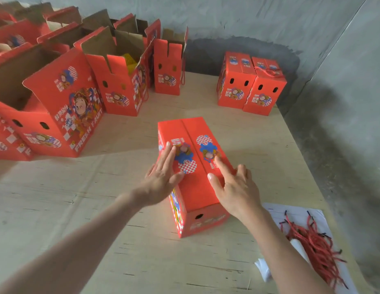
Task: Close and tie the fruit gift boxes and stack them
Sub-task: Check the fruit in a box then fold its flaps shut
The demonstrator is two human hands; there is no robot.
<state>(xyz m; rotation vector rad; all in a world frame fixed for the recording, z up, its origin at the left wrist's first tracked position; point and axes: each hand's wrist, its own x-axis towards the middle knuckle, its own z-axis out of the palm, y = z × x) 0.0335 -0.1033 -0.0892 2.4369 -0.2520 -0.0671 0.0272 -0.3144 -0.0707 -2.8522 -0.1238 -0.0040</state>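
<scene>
**A:** How far along was the box (191, 166)?

**B:** Its two flaps were folded down and met along the middle seam, but nothing tied it. I'd judge the closing nearly done and the tying not yet begun.

**A:** And where was it relative to the grips?

**B:** It sat mid-worktop (131, 240), directly under both. The left grip (163, 177) lay flat on the left flap, fingers straight and together. The right grip (233, 185) was spread, its forefinger pressing the right flap and the other fingers at the box's right edge. Neither pinched anything.

**A:** The cords (312, 245)?

**B:** A loose red heap on a paper sheet (301, 213) beside the right forearm, well apart from the box.

**A:** And the rest of the job?

**B:** Two shut boxes (233, 85) stood touching at the far right, with a looped cord (270, 72) on the right one. I couldn't tell whether the left one was tied. Nothing was stacked. To the left, the open boxes (64, 107) waited with flaps up. By my reckoning, most of the work was left.
</scene>
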